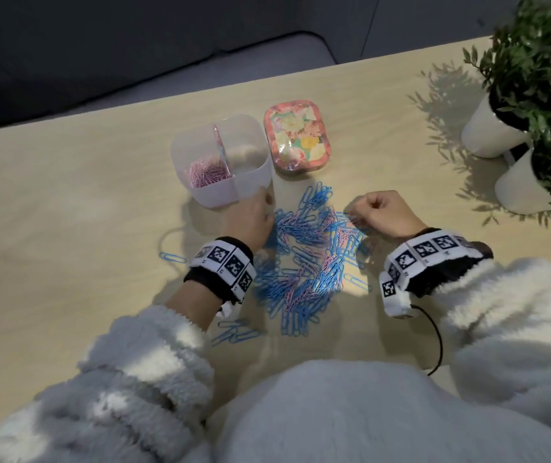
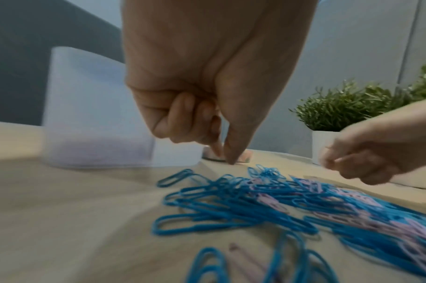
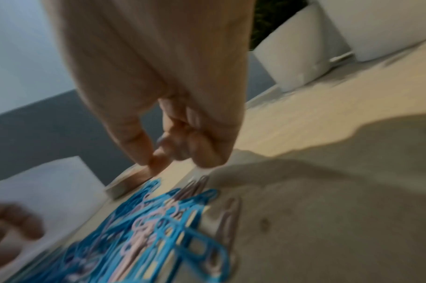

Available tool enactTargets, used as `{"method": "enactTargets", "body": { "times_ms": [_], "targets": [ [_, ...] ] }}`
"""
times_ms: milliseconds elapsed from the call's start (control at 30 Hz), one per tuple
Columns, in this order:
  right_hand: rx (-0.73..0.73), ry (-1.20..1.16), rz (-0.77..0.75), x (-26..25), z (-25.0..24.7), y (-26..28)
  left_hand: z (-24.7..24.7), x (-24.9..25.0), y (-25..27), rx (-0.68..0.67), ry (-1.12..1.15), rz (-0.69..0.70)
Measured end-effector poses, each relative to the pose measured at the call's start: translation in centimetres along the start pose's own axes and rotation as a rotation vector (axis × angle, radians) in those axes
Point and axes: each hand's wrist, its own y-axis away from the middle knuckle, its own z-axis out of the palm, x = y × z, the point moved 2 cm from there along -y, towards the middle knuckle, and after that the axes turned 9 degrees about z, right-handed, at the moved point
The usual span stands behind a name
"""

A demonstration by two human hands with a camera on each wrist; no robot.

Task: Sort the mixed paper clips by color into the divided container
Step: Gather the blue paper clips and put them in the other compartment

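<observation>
A translucent divided container [image 1: 250, 182] stands at the back; its left compartment holds pink clips [image 1: 205, 177]. A mixed pile of blue and pink paper clips [image 1: 304, 262] lies in front of it. My left hand [image 1: 265, 208] hovers at the pile's upper left, beside the container. In the left wrist view its thumb and forefinger [image 2: 225, 155] meet, pointing down, with nothing visible between them. My right hand [image 1: 354, 213] is curled at the pile's upper right, and a pale pink clip [image 2: 340, 159] shows in its pinch. The right wrist view is blurred.
A floral tin [image 1: 296, 138] sits right of the container. Two white plant pots [image 1: 488, 132] [image 1: 524, 185] stand at the far right. Stray blue clips [image 1: 172, 257] [image 1: 234, 332] lie left of the pile. A black cable [image 1: 437, 342] hangs from my right wrist.
</observation>
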Motion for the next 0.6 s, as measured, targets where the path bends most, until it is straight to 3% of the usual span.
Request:
{"method": "enactTargets", "body": {
  "times_ms": [100,267,367,500,600],
  "targets": [
    [0.109,0.346,-0.084,-0.9,1.2,-0.4,1.2,1.7,-1.1,-0.094,-0.138,0.09],
    [0.105,0.483,-0.014,-2.7,3.2,-1.0,2.3,1.8,-1.7,-0.185,-0.167,0.017],
    [-0.001,0.347,0.019,-2.6,3.2,-1.5,1.8,0.9,-1.4,-0.149,0.058,-0.039],
    [0.177,0.052,-0.038,-3.3,0.7,-0.5,0.7,-0.2,-1.3,-0.109,0.456,-0.191],
    [0.005,-0.378,0.003,-3.4,0.1,1.3,0.5,-0.1,-1.3,-0.161,0.795,-0.319]
  ]
}}
